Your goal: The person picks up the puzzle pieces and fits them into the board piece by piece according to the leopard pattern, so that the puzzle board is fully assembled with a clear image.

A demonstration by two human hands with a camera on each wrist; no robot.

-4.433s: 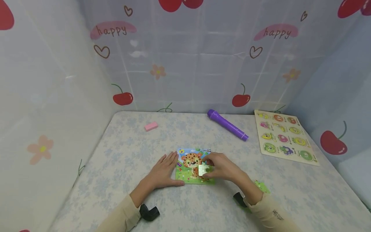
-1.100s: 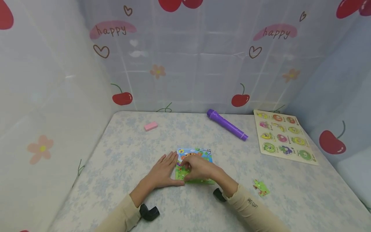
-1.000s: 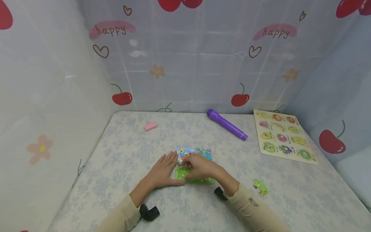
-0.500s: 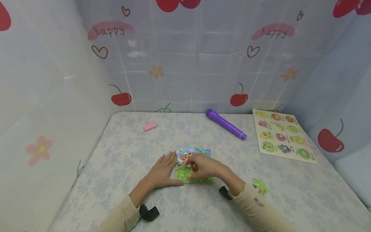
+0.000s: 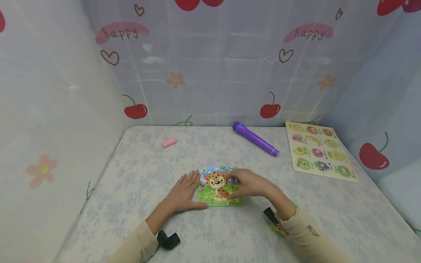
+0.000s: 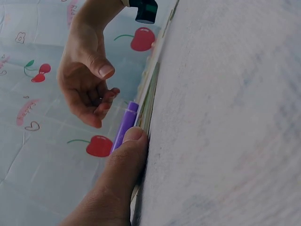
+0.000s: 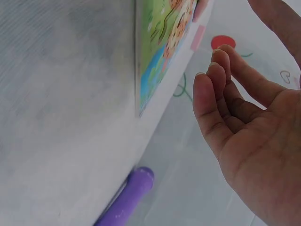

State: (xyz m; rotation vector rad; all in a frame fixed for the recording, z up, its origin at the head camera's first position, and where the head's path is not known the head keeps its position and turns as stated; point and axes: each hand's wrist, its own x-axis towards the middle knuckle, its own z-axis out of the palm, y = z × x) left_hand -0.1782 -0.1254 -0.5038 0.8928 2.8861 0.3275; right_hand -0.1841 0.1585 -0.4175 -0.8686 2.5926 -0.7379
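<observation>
A small leopard jigsaw puzzle (image 5: 219, 184) lies flat on the table, its face showing between the two hands. My left hand (image 5: 182, 193) rests on the table at its left side, fingers straight along the left edge and thumb at the lower edge. Over the puzzle's right part hovers my right hand (image 5: 248, 183), thumb and fingers loosely curved and apart. The right wrist view shows nothing held in that right hand (image 7: 256, 120). Loose green-and-brown puzzle pieces (image 5: 279, 229) lie near the right forearm, partly hidden by the sleeve and wrist camera.
A purple toy microphone (image 5: 255, 139) lies toward the back of the table. A pink block (image 5: 169, 142) is at the back left. At the right stands out a fruit picture board (image 5: 320, 151) lying flat. Patterned curtains (image 5: 210, 73) surround the table.
Earlier my right hand held a puzzle piece over the puzzle, then worked over its left and middle part. It has since moved right, empty, uncovering the leopard. The left hand stays put.
</observation>
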